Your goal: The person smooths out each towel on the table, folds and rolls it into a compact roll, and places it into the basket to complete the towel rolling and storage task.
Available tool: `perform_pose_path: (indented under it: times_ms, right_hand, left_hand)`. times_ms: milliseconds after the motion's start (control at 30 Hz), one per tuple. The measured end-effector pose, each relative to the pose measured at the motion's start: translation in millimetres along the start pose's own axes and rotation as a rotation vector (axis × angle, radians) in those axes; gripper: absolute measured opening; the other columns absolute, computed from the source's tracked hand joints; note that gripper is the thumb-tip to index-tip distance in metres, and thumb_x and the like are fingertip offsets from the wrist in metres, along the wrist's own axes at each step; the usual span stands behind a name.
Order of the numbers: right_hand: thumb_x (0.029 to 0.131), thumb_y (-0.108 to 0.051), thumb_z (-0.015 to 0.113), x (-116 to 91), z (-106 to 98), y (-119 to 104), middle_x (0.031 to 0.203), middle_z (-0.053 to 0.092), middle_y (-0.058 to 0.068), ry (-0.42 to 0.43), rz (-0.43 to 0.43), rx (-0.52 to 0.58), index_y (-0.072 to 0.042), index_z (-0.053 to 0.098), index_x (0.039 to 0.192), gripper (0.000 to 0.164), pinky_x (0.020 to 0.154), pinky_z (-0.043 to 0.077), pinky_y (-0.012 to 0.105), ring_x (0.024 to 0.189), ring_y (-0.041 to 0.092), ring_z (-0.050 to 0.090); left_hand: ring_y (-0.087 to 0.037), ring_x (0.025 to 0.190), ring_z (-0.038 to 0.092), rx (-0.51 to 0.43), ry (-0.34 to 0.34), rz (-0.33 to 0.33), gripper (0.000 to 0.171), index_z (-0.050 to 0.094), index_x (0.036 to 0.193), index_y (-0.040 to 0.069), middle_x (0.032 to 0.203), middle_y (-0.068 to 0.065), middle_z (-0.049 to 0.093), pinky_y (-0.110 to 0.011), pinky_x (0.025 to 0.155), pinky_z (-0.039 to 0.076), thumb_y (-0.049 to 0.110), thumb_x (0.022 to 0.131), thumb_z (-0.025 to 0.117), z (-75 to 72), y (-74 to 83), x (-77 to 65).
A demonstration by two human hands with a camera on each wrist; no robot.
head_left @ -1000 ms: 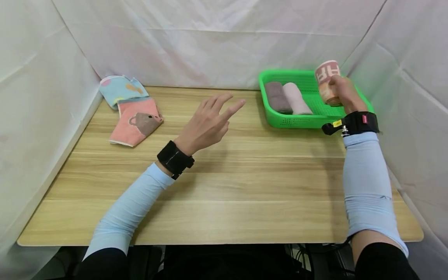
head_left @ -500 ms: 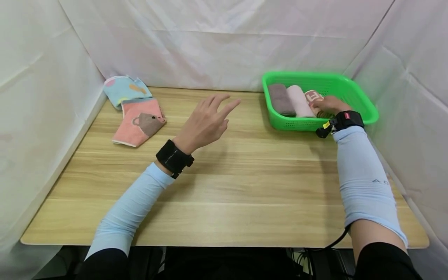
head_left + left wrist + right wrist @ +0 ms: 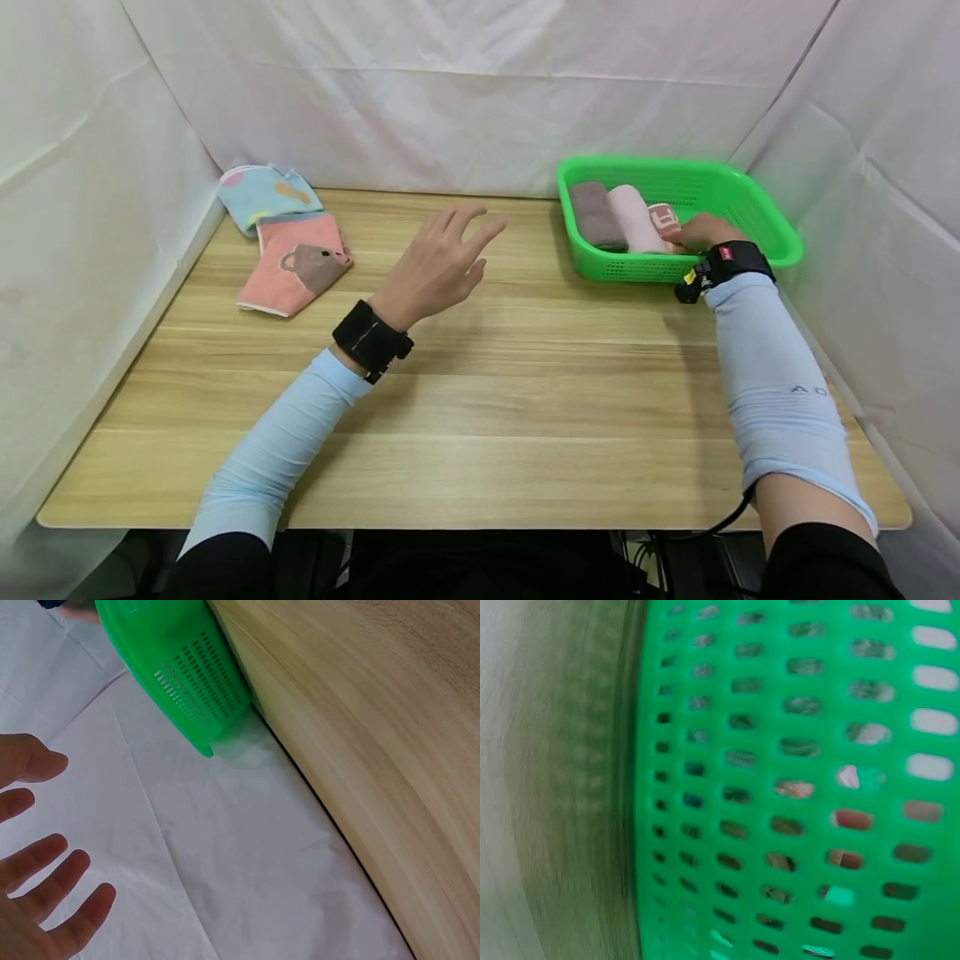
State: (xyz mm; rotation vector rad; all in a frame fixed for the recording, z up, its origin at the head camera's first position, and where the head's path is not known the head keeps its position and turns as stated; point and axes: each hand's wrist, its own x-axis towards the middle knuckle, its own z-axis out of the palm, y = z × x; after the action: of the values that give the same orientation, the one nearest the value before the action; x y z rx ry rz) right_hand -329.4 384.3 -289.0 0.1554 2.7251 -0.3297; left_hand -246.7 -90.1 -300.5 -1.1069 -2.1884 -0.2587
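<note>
In the head view my right hand reaches down into the green plastic basket and grips a rolled patterned towel, reddish pink with pale markings. The hand covers the roll's near part. Beside it lie a pale pink rolled towel and a grey-brown rolled towel. The basket's slotted wall fills the right wrist view and hides most of the hand. My left hand hovers over the mid-table with fingers spread and holds nothing; its fingers also show in the left wrist view.
Two folded towels lie at the table's back left: a coral one with a brown animal face, and a light blue one partly under it. White cloth walls enclose the wooden table at the back and sides.
My right hand has lowered the rolled patterned towel into the basket and shifted left, setting it beside the pale pink roll. The left hand stays nearly in place.
</note>
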Motion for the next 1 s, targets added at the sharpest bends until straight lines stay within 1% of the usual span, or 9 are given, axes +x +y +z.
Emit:
perform_pose_path:
  times_ms: [167,333,433,500,567,700,767,900,1000]
  right_hand:
    - [0.105,-0.052,0.043,-3.1,-3.8,1.4,0.097,0.056,0.022,0.017,-0.032,0.014,-0.018,0.045,0.064,0.053,0.087,0.045,0.05,0.099,0.039,0.053]
    - [0.104,-0.048,0.048,-7.1,-7.0,-2.4,0.068,0.043,0.003,0.098,-0.069,0.042,-0.014,0.045,0.062,0.054,0.067,0.04,0.039,0.067,0.024,0.046]
    - [0.106,-0.044,0.047,-15.8,-10.7,-15.0,0.08,0.061,0.02,0.185,-0.107,0.039,0.002,0.065,0.088,0.053,0.073,0.047,0.047,0.075,0.034,0.055]
    - [0.106,-0.04,0.046,-25.4,-12.5,-30.5,0.112,0.066,0.033,0.272,-0.125,0.05,0.01,0.066,0.116,0.055,0.08,0.049,0.053,0.092,0.044,0.059]
    - [0.105,-0.035,0.045,-37.9,-11.5,-52.2,0.139,0.058,0.034,0.394,-0.14,0.073,0.009,0.059,0.137,0.056,0.084,0.05,0.055,0.109,0.048,0.06]
    - [0.1,-0.029,0.047,-61.8,5.2,-105.4,0.123,0.072,0.023,0.656,-0.206,0.147,-0.001,0.071,0.126,0.045,0.067,0.045,0.038,0.097,0.04,0.068]
    - [0.1,-0.027,0.049,-72.5,18.9,-131.2,0.116,0.076,0.021,0.73,-0.276,0.175,-0.003,0.075,0.121,0.041,0.068,0.045,0.036,0.096,0.038,0.07]
    - [0.102,-0.028,0.053,-87.5,43.9,-165.8,0.107,0.076,0.02,0.738,-0.41,0.237,-0.003,0.077,0.114,0.036,0.075,0.048,0.043,0.092,0.036,0.069]
    - [0.102,-0.026,0.056,-94.0,56.3,-180.3,0.105,0.075,0.019,0.687,-0.465,0.254,-0.002,0.076,0.111,0.032,0.081,0.051,0.047,0.093,0.034,0.068]
  left_hand:
    - [-0.039,0.12,0.059,-0.008,-0.022,0.006,0.048,0.056,0.14,0.01,0.139,-0.02,0.058,-0.05,0.093,0.053,0.01,0.093,0.067,3.0,-1.7,-0.7]
    - [-0.039,0.121,0.059,-0.021,-0.055,0.008,0.033,0.063,0.126,0.009,0.136,-0.019,0.06,-0.049,0.086,0.055,0.01,0.093,0.068,4.9,-2.6,-3.1]
    - [-0.038,0.121,0.058,-0.027,-0.09,-0.002,0.029,0.065,0.122,0.008,0.134,-0.018,0.061,-0.048,0.085,0.055,0.012,0.094,0.07,4.0,-3.6,-5.1]
    - [-0.037,0.119,0.059,-0.025,-0.125,-0.01,0.027,0.066,0.122,0.008,0.131,-0.018,0.062,-0.047,0.085,0.055,0.014,0.095,0.069,3.2,-4.7,-6.2]
    - [-0.036,0.116,0.059,-0.025,-0.163,-0.024,0.027,0.066,0.122,0.008,0.128,-0.017,0.063,-0.046,0.086,0.054,0.016,0.097,0.068,2.7,-6.1,-6.7]
    - [-0.034,0.108,0.061,-0.018,-0.225,-0.06,0.025,0.067,0.122,0.008,0.12,-0.016,0.065,-0.044,0.084,0.055,0.017,0.098,0.067,2.9,-10.0,-7.1]
    - [-0.033,0.103,0.062,-0.009,-0.247,-0.074,0.025,0.067,0.121,0.007,0.116,-0.015,0.065,-0.043,0.081,0.055,0.017,0.099,0.067,2.8,-13.6,-7.3]
    - [-0.031,0.095,0.065,-0.016,-0.329,-0.132,0.026,0.066,0.123,0.007,0.114,-0.014,0.068,-0.041,0.076,0.056,0.02,0.1,0.065,-0.5,-27.9,-6.8]
    - [-0.031,0.099,0.067,-0.081,-0.423,-0.265,0.03,0.063,0.128,0.008,0.121,-0.015,0.069,-0.043,0.08,0.057,0.024,0.102,0.063,-6.9,-47.4,-8.8]
